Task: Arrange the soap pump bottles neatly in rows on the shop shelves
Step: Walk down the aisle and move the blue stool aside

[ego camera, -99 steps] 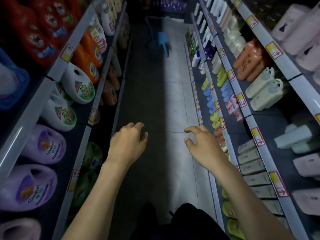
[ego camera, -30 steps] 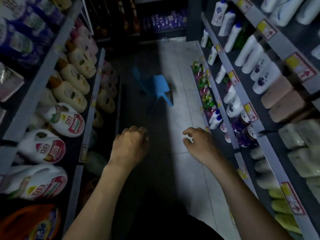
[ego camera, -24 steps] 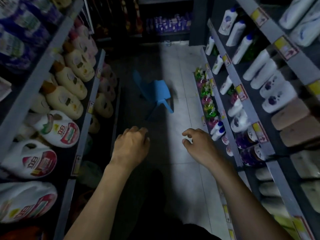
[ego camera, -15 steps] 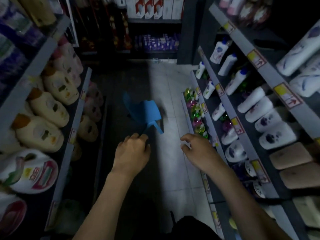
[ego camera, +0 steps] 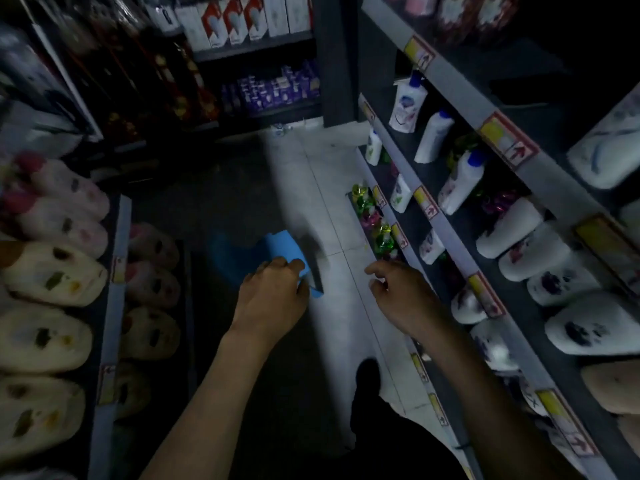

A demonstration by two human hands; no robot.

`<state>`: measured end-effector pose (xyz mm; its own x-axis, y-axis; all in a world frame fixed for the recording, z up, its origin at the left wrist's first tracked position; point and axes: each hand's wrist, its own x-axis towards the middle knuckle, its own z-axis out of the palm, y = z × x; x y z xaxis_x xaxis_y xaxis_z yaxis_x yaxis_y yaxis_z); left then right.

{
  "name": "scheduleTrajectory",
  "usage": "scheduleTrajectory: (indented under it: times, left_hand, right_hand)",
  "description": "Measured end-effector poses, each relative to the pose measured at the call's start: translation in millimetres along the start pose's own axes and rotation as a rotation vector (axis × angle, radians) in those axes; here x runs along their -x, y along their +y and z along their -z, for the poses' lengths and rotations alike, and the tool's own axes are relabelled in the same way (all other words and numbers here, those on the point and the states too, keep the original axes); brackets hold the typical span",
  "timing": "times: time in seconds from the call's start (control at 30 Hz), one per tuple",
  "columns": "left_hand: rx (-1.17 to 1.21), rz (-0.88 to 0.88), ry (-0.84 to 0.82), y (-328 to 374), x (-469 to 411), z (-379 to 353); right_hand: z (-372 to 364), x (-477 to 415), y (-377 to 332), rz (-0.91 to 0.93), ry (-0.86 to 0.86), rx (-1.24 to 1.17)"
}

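Observation:
I stand in a dim shop aisle. My left hand [ego camera: 272, 297] hangs over the floor with its fingers curled loosely, holding nothing. My right hand [ego camera: 403, 296] is beside the right shelf edge [ego camera: 446, 233], fingers apart and empty. White pump bottles [ego camera: 521, 226] lie in rows on the right shelves. Small colourful bottles [ego camera: 372, 220] fill the lowest right shelf. Upright white bottles with blue caps [ego camera: 462, 181] stand further along.
A blue plastic chair [ego camera: 256, 254] stands in the aisle just ahead of my left hand. Cream and pink detergent jugs [ego camera: 52, 271] fill the left shelves. Shelves with purple packs [ego camera: 273, 90] close the aisle's far end. My dark shoe [ego camera: 367, 372] is on the tiled floor.
I have walked forward along the aisle. The blue chair and the end shelves have come much closer. Both hands stay out in front, empty.

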<state>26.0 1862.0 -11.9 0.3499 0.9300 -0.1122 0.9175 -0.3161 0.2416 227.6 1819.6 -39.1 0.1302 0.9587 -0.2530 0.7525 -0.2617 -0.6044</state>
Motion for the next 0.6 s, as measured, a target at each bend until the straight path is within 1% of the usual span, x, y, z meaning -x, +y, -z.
scheduleTrajectory:
  times: [0.13,0.23,0.4,0.6]
  left_hand:
    - [-0.055,0.043,-0.030,22.3,-76.0,19.5]
    - [-0.017,0.052,-0.028,34.5,-130.0,32.2]
    - [-0.025,-0.017,-0.069,44.5,-216.0,34.2]
    - [-0.084,-0.216,-0.098,50.4,-326.7,20.4]
  right_hand:
    - [28.7,-68.1,8.9,-0.009,-0.004,-0.031]
    - [50.0,-115.0,15.2,-0.014,-0.003,-0.046]
    - [83.7,-174.8,22.9,-0.030,0.011,0.001]
    - [106.8,-256.6,29.1,-0.170,0.094,-0.017]
